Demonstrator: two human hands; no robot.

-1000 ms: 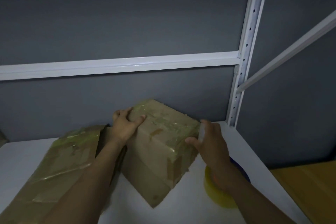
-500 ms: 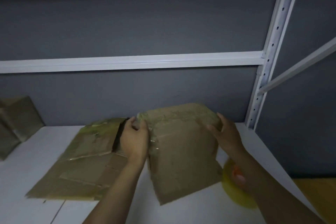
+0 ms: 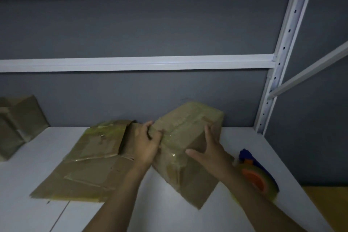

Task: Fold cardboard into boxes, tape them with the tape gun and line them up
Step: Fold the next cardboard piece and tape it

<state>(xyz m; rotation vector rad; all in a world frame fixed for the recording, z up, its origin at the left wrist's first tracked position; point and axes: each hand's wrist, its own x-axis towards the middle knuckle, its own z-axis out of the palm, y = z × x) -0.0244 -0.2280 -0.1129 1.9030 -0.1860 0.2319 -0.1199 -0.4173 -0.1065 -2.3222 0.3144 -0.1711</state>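
Note:
A taped brown cardboard box (image 3: 185, 137) sits tilted on the white table (image 3: 28, 209), between my two hands. My left hand (image 3: 146, 144) grips its left top edge with curled fingers. My right hand (image 3: 211, 151) lies against the box's right side, fingers spread and straight. A flattened cardboard sheet (image 3: 90, 162) with yellowish tape lies to the left of the box. The tape gun (image 3: 258, 175), blue with an orange hub and a clear roll, rests on the table behind my right forearm.
A finished cardboard box (image 3: 17, 126) stands at the far left against the grey wall. White shelf uprights (image 3: 282, 51) and a cross rail (image 3: 131, 63) frame the back and right. The table's right edge drops off near the tape gun.
The box has turned and shifted right, one corner now pointing toward me. My right hand slid down its right side. The view has swung, so the tape gun shows more fully.

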